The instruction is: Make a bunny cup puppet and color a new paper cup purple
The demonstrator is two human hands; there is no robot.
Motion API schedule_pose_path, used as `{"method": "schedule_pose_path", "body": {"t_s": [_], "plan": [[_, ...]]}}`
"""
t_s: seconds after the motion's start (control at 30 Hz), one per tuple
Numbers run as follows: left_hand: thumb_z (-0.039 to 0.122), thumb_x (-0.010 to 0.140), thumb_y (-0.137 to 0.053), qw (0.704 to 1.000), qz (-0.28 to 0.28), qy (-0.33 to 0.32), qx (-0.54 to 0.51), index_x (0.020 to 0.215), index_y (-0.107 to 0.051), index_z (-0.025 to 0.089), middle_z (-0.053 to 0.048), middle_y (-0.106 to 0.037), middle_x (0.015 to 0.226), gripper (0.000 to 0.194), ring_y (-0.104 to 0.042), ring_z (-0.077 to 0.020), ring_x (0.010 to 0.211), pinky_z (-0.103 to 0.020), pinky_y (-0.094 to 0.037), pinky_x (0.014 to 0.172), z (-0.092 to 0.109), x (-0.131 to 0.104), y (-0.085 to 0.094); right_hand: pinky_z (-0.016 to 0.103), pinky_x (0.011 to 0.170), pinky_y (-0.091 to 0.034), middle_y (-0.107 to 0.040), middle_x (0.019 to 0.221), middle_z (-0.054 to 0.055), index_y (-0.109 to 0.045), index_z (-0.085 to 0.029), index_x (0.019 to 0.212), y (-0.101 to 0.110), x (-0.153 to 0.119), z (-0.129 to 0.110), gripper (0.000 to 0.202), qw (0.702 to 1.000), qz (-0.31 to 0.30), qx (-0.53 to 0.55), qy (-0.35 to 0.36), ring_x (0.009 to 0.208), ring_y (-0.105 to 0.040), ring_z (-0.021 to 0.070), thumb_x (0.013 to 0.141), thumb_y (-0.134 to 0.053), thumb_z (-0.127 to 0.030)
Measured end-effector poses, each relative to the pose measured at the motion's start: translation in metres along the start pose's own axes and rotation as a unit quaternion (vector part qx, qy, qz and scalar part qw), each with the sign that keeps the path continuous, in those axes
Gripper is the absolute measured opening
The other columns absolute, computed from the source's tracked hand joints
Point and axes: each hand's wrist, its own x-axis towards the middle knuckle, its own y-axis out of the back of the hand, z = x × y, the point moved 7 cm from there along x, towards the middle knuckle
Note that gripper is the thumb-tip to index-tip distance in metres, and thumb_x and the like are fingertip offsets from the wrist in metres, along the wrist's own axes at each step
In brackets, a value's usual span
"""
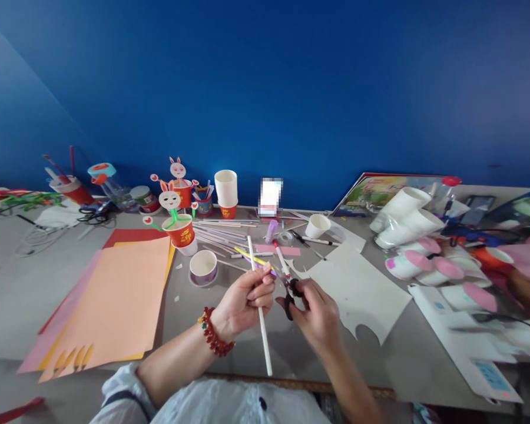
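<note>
A long white straw (265, 344) is gripped in my left hand (247, 303), running nearly upright past the curled fingers, its lower end near the table's front edge. My left thumb and forefinger are pinched together; whatever small thing may be between them is too small to make out. In my right hand (320, 318) are scissors with black handles (288, 306), my fingers at the loops. Their blades point up and left toward my left fingertips. Just beyond lie a red-and-white marker (281, 259), a yellow straw (248, 255) and a strip of pink paper (287, 250).
Coloured paper sheets (115, 294) are stacked at left. Behind them stand red cups with rabbit figures (181, 231), a white paper cup (203, 265) and stacked cups (226, 188). Cut white paper (353, 288) lies right, near pink-topped cups (408, 265). A person's hand (527, 291) shows far right.
</note>
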Motion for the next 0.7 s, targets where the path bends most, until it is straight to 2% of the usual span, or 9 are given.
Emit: {"method": "schedule_pose_path", "body": {"t_s": [0.17,0.37,0.53,0.7], "plan": [[0.016,0.084,-0.072,0.999,0.001,-0.019,0.045,0.068,-0.054,0.011,0.01,-0.03,0.055,0.025,-0.016,0.0013,0.038,-0.01,-0.019,0.034,0.001,0.0,0.004,0.027,0.054,-0.043,-0.065,0.079,0.005,-0.056,-0.022,0.092,0.005,0.006,-0.007,0.025,1.0,0.0,-0.009,0.003,0.066,-0.062,0.0183,0.089,-0.068,-0.043],[0.02,0.088,-0.069,0.997,-0.001,0.001,0.074,0.067,-0.052,0.013,0.012,-0.021,0.052,0.028,-0.014,-0.0007,0.038,-0.011,-0.018,0.035,-0.002,-0.002,0.004,0.026,0.057,-0.045,-0.065,0.074,0.004,-0.057,-0.022,0.086,0.005,0.008,-0.006,0.019,1.0,-0.003,-0.017,0.012,0.063,-0.062,0.0171,0.091,-0.065,-0.038],[0.016,0.092,-0.063,0.999,0.002,0.013,0.043,0.067,-0.052,0.012,0.01,-0.029,0.055,0.028,-0.014,0.0013,0.038,-0.01,-0.017,0.034,-0.003,-0.003,0.0,0.026,0.056,-0.043,-0.065,0.072,0.003,-0.057,-0.022,0.084,0.001,0.001,0.0,0.019,1.0,0.009,-0.016,0.012,0.061,-0.06,0.0169,0.093,-0.064,-0.037],[0.018,0.084,-0.073,0.998,-0.024,-0.015,0.058,0.07,-0.055,0.011,0.009,-0.034,0.058,0.025,-0.016,0.0019,0.039,-0.011,-0.017,0.035,-0.001,-0.002,-0.001,0.026,0.055,-0.042,-0.061,0.069,0.001,-0.055,-0.023,0.079,0.0,-0.004,0.01,0.022,0.999,0.033,0.005,-0.027,0.056,-0.055,0.015,0.093,-0.065,-0.036]]}}
